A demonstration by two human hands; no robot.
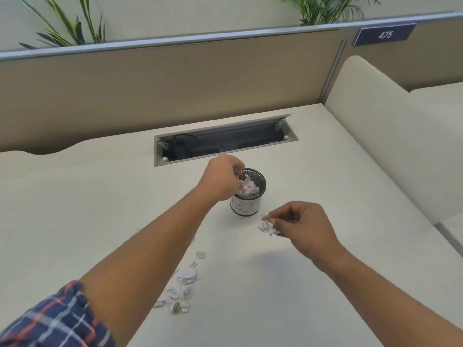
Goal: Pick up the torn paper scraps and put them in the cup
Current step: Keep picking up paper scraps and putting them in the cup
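A black mesh cup [248,204] with a white label stands in the middle of the white desk [75,209]; crumpled paper scraps [248,189] fill its inside. My left hand [221,177] hovers at the cup's left rim, fingers curled over the opening and pinching a scrap there. My right hand [304,227] is to the right of the cup and nearer me, pinching a small bunch of torn scraps [267,225] just above the desk. A loose pile of torn scraps [183,288] lies on the desk beside my left forearm.
An open cable tray slot [225,140] is set in the desk just behind the cup. A beige partition [162,83] runs along the back. A cream divider [388,136] borders the desk on the right.
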